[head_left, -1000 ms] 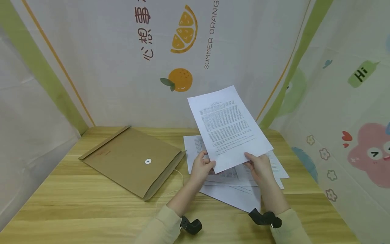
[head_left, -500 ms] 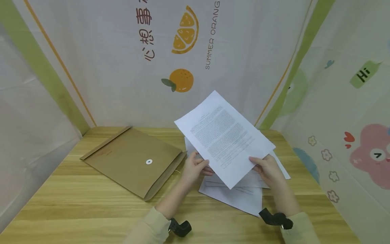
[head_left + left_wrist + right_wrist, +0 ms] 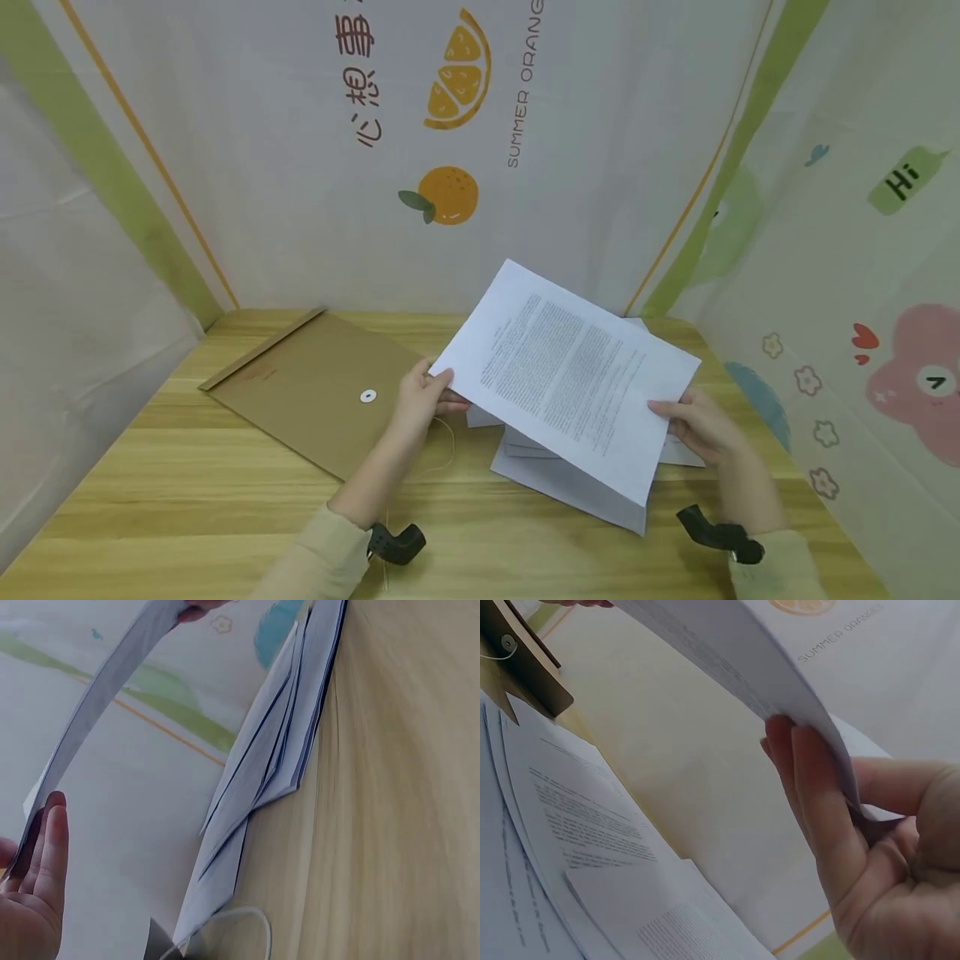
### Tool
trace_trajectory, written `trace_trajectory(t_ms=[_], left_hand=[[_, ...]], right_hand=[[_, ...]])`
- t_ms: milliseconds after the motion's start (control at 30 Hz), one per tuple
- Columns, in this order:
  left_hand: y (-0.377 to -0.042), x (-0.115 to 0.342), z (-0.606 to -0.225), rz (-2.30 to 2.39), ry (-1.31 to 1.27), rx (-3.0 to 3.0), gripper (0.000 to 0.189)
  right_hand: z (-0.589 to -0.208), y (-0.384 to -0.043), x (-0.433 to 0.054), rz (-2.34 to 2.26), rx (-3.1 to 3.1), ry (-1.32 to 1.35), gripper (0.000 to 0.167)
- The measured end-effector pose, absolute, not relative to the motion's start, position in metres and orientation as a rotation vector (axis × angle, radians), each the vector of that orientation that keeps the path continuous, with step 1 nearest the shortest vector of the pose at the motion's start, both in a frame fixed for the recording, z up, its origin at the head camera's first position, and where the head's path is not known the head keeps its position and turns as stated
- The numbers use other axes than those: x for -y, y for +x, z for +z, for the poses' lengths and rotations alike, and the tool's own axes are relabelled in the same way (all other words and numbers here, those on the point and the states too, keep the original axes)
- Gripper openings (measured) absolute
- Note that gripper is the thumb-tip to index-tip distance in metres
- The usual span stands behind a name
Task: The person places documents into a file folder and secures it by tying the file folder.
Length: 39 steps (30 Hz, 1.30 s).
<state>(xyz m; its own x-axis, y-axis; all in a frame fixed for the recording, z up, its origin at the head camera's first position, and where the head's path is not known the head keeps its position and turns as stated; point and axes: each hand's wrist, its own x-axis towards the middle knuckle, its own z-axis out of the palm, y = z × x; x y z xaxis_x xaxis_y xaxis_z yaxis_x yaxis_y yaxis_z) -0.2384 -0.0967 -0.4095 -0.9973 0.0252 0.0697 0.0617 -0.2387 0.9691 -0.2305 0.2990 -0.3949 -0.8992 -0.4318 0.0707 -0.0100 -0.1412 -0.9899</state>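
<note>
Both hands hold a printed sheet of paper (image 3: 570, 375) in the air over the table, its text turned sideways in the head view. The left hand (image 3: 423, 396) pinches its left edge, thumb on top and fingers beneath. At the opposite edge the right hand (image 3: 697, 425) pinches it the same way; in the right wrist view its fingers (image 3: 821, 802) lie under the bowed sheet. Below lies a loose stack of printed papers (image 3: 592, 825), fanned at several angles and partly hidden by the held sheet in the head view.
A brown string-tie envelope (image 3: 300, 392) lies at the left, partly behind the left forearm. Its thin string (image 3: 453, 442) trails on the wooden table (image 3: 187, 517). A printed curtain (image 3: 300, 225) stands behind the table, another at the right.
The sheet has turned counterclockwise and come lower, from upright to sideways. The left hand has moved left, now overlapping the envelope, and the right hand has moved right.
</note>
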Motion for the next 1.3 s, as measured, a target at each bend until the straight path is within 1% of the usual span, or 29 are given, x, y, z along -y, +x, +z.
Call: trace_trajectory(t_ms=[100,367,533,667,733,867,967,1133,1300], left_hand=[[-0.235,0.107,-0.410,-2.438,-0.102,1.998,0.028],[-0.227,0.132,-0.408,-2.399,-0.263,2.210,0.031],[-0.226,0.146,-0.403,-2.246,-0.392,2.358,0.034],[-0.226,0.161,-0.402,-2.064,-0.516,2.473,0.032],[-0.226,0.168,-0.403,-1.939,-0.549,2.519,0.031],[-0.224,0.178,-0.407,-1.678,-0.566,2.608,0.031],[-0.220,0.182,-0.413,-1.469,-0.574,2.680,0.032],[-0.216,0.189,-0.420,-1.193,-0.623,2.733,0.033],[-0.214,0.198,-0.424,-0.914,-0.735,2.755,0.029]], right_hand=[[-0.396,-0.230,-0.304,-2.095,-1.797,-0.535,0.035],[-0.404,-0.228,-0.303,-2.101,-1.793,-0.485,0.030],[-0.407,-0.225,-0.296,-2.102,-1.816,-0.440,0.027],[-0.412,-0.221,-0.287,-2.078,-1.834,-0.404,0.026],[-0.415,-0.220,-0.281,-2.078,-1.844,-0.370,0.031],[-0.417,-0.218,-0.272,-2.074,-1.864,-0.286,0.047],[-0.417,-0.215,-0.266,-2.047,-1.877,-0.233,0.053],[-0.419,-0.211,-0.260,-2.004,-1.873,-0.202,0.057],[-0.424,-0.209,-0.258,-1.975,-1.875,-0.185,0.055]])
